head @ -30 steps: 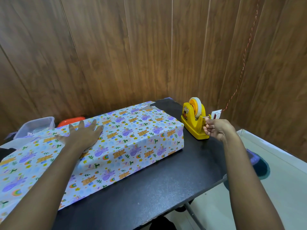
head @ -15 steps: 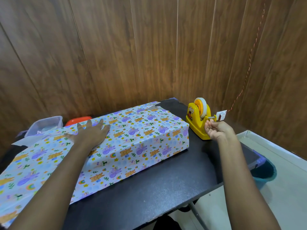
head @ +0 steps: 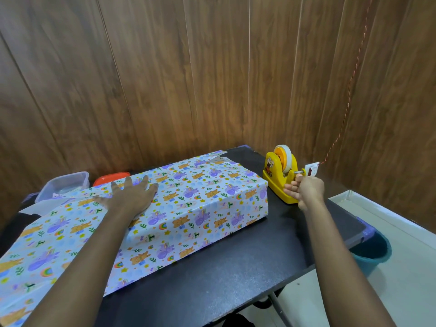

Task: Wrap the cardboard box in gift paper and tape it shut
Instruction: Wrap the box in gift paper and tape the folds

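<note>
Wood-panelled wall (head: 212, 79) backs a black worktop (head: 236, 267). Gift paper (head: 200, 208) printed with bears and rainbows lies across the worktop's left and middle. It is draped over a long cardboard box hidden beneath, with loose paper trailing left. The left hand (head: 134, 197) presses flat on top, fingers straight and spread. The right hand (head: 306, 191) is at the cutter end of a yellow tape dispenser (head: 280, 175) just right of the box. Its fingers are curled; whether they pinch tape cannot be told. A clear tub (head: 63, 185) and red lid (head: 111, 180) sit behind the paper.
</note>
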Demonstrator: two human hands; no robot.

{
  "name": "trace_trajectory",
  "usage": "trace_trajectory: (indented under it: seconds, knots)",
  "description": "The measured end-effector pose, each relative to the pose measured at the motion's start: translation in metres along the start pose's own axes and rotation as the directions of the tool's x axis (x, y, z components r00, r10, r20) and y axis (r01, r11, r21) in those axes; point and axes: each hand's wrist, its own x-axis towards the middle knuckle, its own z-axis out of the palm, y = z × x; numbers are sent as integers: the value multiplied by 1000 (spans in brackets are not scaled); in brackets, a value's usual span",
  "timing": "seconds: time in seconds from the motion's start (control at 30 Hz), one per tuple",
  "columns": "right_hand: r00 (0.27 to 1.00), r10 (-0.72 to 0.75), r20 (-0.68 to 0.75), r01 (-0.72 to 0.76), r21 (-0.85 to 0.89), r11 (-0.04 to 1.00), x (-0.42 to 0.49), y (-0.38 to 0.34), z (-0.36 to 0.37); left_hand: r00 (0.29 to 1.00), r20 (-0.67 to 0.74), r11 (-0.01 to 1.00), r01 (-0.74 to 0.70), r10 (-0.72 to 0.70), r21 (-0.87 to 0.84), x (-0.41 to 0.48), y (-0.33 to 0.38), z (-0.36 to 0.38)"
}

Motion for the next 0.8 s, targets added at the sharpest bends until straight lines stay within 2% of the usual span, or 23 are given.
trace_trajectory:
  seconds: [0.07,0.1,0.17,0.23,0.27,0.33,0.43,0.53,0.67,0.8]
  knots:
    - [988,-153,-36,147,-136,980,0,4,0,1000,-7,1000,-3,3,9,0,0,-1]
    - [984,-168,-51,160,-133,978,2,3,1,1000,-6,1000,-2,2,11,0,0,-1]
    - [998,-34,-60,34,-5,999,2,5,0,1000,-4,1000,3,-3,11,0,-1,0]
    - [981,192,31,-194,219,956,2,19,-8,1000,9,1000,10,-10,20,0,0,-1]
    - [964,242,109,-264,306,915,1,27,-14,1000,10,1000,6,-6,27,0,-1,1]
    - [950,207,234,-284,371,884,-3,22,-17,1000,-4,999,4,-4,33,1,0,1]
    - [926,41,376,-128,209,970,-17,-13,-6,1000,13,999,8,-8,38,-1,2,-3]
    - [822,-55,566,64,4,998,-42,-38,22,1000,10,999,-3,3,46,-4,3,-2]
    - [643,-76,762,258,-122,958,-85,-38,86,998,60,998,-35,32,58,-3,1,-10]
    - [511,23,859,327,-219,919,-120,-14,157,992,101,997,-81,78,20,2,-10,-20]
